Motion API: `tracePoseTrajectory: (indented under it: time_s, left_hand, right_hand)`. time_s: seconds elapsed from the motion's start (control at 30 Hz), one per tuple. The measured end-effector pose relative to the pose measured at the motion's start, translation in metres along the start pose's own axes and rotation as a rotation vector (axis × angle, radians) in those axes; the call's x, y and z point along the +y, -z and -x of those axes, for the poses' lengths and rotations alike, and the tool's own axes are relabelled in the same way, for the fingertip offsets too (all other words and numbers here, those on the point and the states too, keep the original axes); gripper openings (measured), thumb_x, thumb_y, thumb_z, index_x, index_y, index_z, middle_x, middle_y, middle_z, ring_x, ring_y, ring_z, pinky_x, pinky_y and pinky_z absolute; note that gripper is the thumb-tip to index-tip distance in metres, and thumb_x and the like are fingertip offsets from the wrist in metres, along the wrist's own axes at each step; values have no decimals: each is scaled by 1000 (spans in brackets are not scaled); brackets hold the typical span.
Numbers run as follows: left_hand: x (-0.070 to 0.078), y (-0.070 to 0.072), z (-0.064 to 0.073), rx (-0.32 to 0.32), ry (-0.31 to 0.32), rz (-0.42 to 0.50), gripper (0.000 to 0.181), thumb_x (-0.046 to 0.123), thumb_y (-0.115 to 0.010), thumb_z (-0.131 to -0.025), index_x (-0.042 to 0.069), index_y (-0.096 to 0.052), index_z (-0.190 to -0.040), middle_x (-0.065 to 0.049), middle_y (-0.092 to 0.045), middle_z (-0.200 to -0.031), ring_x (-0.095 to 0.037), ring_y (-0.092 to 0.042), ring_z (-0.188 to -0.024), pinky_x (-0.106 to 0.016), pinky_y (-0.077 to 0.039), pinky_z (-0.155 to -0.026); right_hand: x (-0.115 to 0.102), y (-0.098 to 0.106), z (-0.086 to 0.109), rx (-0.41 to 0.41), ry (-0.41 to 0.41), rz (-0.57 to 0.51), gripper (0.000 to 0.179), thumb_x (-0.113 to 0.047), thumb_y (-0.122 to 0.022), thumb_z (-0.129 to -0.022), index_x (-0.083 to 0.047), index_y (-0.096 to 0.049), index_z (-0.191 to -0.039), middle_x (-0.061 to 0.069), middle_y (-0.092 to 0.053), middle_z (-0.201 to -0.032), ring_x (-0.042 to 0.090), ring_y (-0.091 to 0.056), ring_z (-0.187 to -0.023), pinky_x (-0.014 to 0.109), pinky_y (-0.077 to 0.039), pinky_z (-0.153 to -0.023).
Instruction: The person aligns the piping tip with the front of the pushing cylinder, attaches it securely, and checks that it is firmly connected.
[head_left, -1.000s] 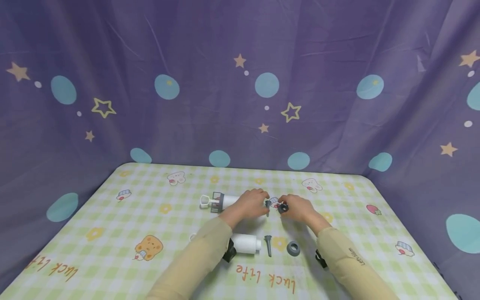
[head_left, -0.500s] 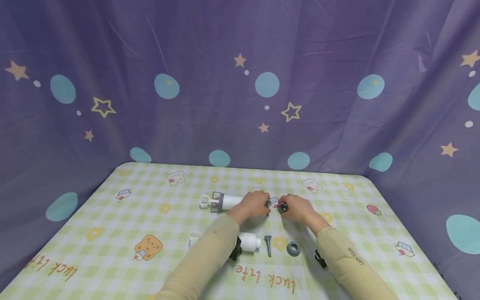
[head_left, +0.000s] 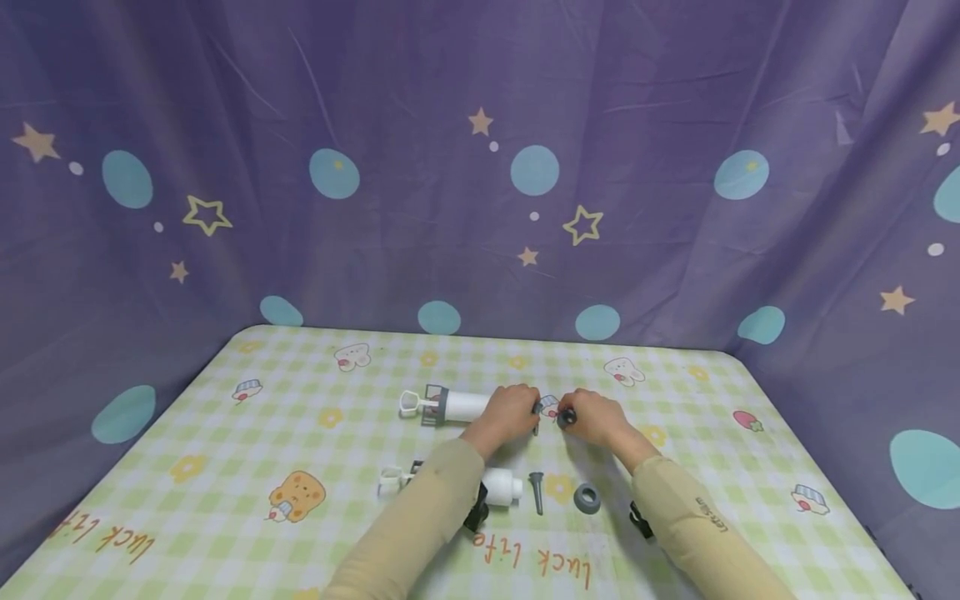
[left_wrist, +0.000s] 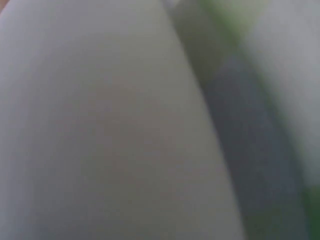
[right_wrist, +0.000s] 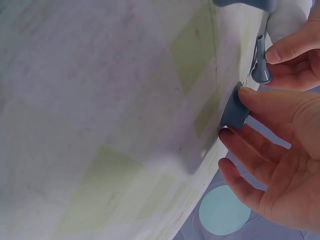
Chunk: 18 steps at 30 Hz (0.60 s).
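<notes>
Right hand (head_left: 596, 417) pinched a ring (right_wrist: 234, 110) between thumb and fingers; left hand (head_left: 512, 410) pinched a nozzle (right_wrist: 260, 60) nearby.

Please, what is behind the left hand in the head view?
A white cylinder with a grey collar runs behind the left hand. The hand covers its other end; whether they touch cannot be seen.

gray ring (right_wrist: 234, 111): smooth plastic; gray peg (right_wrist: 260, 62): glossy plastic; curtain (head_left: 420, 225): cloth
</notes>
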<state>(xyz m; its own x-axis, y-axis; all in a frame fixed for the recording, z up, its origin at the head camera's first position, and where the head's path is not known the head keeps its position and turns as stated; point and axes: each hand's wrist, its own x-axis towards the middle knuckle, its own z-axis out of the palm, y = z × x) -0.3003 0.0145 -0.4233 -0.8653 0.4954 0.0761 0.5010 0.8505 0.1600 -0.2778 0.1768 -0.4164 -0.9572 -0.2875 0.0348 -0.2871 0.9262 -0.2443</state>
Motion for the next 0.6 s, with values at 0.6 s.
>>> tracePoseTrajectory:
  time_s: [0.6]
  left_hand:
    - [3, 15, 5, 122, 6, 2, 6, 22, -65, -82, 17, -68, -81, 6, -67, -79, -12, -62, -73, -26, -47, -67]
  right_hand:
    - [1, 6, 0, 4, 32, -138, 27, -12, -73, -69, -9, -67, -96, 5, -62, -91, 22, -59, -84, 39, -47, -76]
